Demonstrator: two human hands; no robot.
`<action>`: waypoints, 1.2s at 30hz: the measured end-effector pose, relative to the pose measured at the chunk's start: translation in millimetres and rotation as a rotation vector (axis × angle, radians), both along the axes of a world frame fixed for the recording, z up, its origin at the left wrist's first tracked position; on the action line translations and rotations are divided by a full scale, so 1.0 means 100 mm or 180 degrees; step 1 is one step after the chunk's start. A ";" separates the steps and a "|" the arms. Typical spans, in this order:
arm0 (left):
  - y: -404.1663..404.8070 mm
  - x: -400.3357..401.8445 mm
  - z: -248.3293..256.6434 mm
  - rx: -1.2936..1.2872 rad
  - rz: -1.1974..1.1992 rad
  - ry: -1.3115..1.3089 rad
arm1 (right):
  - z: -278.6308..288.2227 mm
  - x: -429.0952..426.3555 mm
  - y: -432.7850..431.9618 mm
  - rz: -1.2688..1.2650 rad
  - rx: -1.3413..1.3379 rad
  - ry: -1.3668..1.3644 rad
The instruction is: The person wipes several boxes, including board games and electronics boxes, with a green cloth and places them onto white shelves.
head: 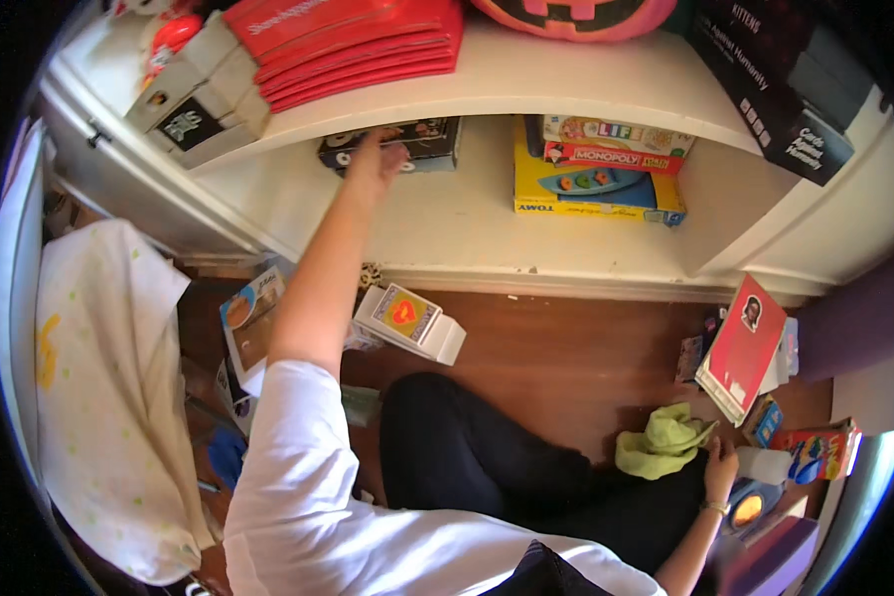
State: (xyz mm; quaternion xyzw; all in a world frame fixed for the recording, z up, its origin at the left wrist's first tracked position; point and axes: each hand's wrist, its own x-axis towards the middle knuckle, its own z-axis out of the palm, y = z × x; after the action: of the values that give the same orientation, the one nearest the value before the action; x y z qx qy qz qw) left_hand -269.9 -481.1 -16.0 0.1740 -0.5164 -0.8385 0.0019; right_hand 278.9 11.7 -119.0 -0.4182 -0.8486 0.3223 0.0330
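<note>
My left hand (384,153) reaches into the lower shelf of a white cabinet and lies at the front of a dark game box (430,153); its fingers are blurred, and whether they grip the box is unclear. At the lower right, my right hand (720,469) rests by my knee, beside a crumpled yellow-green cloth (663,443) and a translucent white bottle (763,465) with a blue top. Whether its fingertips touch the cloth is hard to tell. To the right inside the lower shelf, a Life box (618,132) and a Monopoly box (607,156) are stacked on a yellow Tomy box (529,195).
Red packets (357,45), a pumpkin decoration (577,15) and a Cards Against Humanity box (767,89) sit on the upper shelf (506,82). An opened white card box (410,320) lies on the wooden floor. A pale cloth (112,387) drapes at left; a red folder (745,346) leans at right.
</note>
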 end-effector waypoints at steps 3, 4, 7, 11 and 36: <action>-0.29 -0.78 -0.10 0.0106 -0.0033 0.0076 | -0.03 0.04 -0.11 0.0958 0.0487 -0.1001; -0.44 -0.97 -0.13 0.0140 -0.0091 0.0255 | 0.21 -0.15 -0.33 0.0930 0.0542 -0.1445; -0.48 -1.37 -0.14 0.0205 -0.0168 0.0445 | 0.23 -0.27 -0.51 0.1224 0.0981 -0.1546; -0.48 -1.49 -0.12 -0.0022 -0.0070 0.0447 | 0.19 -0.45 -0.63 0.1539 0.0108 -0.1480; -1.02 -1.51 -0.30 -0.4566 0.0594 0.1648 | 0.18 -0.58 -1.22 0.2535 0.0668 -0.0619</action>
State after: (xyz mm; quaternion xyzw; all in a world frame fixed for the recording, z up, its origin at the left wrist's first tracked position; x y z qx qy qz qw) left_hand -421.3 -583.0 -46.0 -0.0289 -0.9002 -0.3085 0.3059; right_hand 221.3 -110.0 -101.1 -0.0804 -0.9713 0.1808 -0.1320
